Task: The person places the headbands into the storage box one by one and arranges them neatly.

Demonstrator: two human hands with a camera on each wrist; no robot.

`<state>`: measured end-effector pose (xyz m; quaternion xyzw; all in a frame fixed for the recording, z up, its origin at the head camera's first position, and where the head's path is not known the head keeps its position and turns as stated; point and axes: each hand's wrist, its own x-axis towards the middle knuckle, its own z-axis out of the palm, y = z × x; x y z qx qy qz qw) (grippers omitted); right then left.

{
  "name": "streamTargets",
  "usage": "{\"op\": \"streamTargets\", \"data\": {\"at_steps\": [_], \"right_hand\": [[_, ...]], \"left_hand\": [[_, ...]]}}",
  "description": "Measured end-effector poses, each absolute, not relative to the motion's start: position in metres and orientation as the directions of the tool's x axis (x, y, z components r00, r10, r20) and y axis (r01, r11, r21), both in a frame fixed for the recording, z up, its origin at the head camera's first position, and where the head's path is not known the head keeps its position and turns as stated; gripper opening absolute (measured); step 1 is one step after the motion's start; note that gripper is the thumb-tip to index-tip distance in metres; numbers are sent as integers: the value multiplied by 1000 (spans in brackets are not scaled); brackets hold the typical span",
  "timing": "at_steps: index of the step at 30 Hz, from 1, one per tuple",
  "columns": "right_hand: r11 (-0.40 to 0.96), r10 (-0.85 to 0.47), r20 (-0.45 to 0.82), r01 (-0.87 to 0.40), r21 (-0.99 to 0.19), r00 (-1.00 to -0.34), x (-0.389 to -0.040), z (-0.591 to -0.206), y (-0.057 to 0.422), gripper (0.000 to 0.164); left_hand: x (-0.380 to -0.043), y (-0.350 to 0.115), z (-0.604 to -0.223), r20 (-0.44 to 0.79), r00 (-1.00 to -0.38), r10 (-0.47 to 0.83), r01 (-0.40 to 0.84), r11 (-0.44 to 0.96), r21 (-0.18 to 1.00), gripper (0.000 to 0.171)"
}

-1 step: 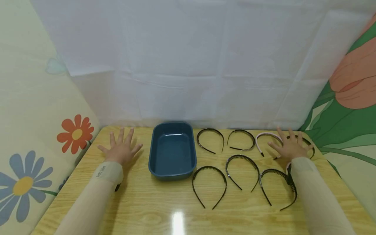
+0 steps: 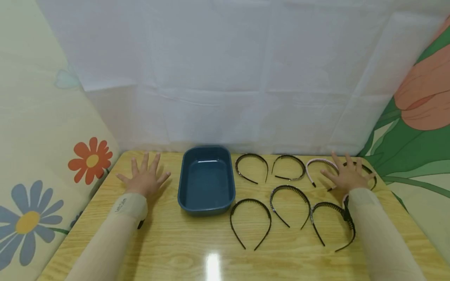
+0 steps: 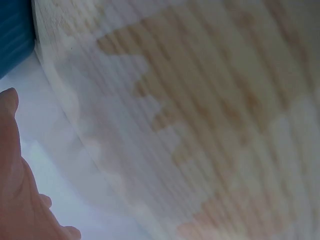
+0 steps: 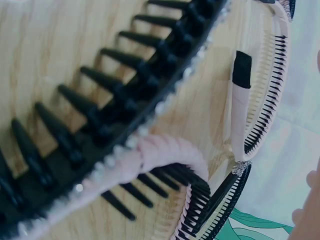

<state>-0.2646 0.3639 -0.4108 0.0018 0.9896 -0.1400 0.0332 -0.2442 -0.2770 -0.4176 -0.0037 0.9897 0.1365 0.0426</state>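
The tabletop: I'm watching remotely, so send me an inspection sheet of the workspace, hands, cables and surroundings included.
Surface: wooden table, light glare toward the near side.
Job's things: blue tray, nothing seen inside; several dark headbands and a pink headband lie right of it.
Clutter: nothing seen.
Hands: left hand left of the tray, right hand by the headbands; both fingers-spread, holding nothing.
Cables: nothing seen.
Surroundings: white cloth behind, flower-patterned coverings either side.
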Motion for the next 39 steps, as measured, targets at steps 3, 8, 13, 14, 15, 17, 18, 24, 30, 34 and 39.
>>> {"op": "streamTargets", "data": {"at_steps": [3, 8, 13, 14, 15, 17, 18, 24, 30, 34, 39], "right_hand": [[960, -5, -64, 13, -279, -998, -265, -412, 363, 95], [961, -1, -66, 17, -276, -998, -265, -414, 362, 94], [958, -1, -68, 19, -287, -998, -265, -416, 365, 95], [957, 0, -66, 19, -288, -998, -265, -417, 366, 95], [959, 0, -63, 18, -284, -998, -264, -418, 367, 94], [960, -2, -56, 14, -281, -998, -264, -418, 369, 94], [959, -3, -50, 11, -283, -999, -263, -418, 370, 94], [954, -8, -56, 9, -299, -998, -259, -419, 376, 94], [959, -12, -59, 5, -285, -998, -255, -421, 383, 96], [956, -23, -67, -3, -292, -997, -248, -412, 384, 96], [949, -59, -58, -38, -314, -997, -238, -400, 383, 94]], "left_hand": [[-245, -277, -418, -86, -996, 2, -21, 963, 270, 90], [-246, -279, -417, -81, -997, -1, -23, 963, 270, 90], [-247, -282, -415, -77, -997, 2, -18, 965, 260, 90], [-247, -283, -415, -79, -997, 4, -16, 967, 255, 90], [-248, -284, -414, -79, -997, 6, -14, 968, 250, 91], [-249, -286, -413, -74, -997, 12, -6, 970, 243, 92], [-249, -287, -412, -69, -998, 15, -2, 971, 241, 93], [-250, -289, -411, -53, -998, 23, 9, 971, 240, 95], [-249, -288, -410, -57, -998, 31, 17, 971, 239, 95], [-247, -288, -408, -38, -998, 49, 38, 970, 239, 94], [-245, -285, -407, 56, -995, 83, 95, 959, 266, 88]]}}
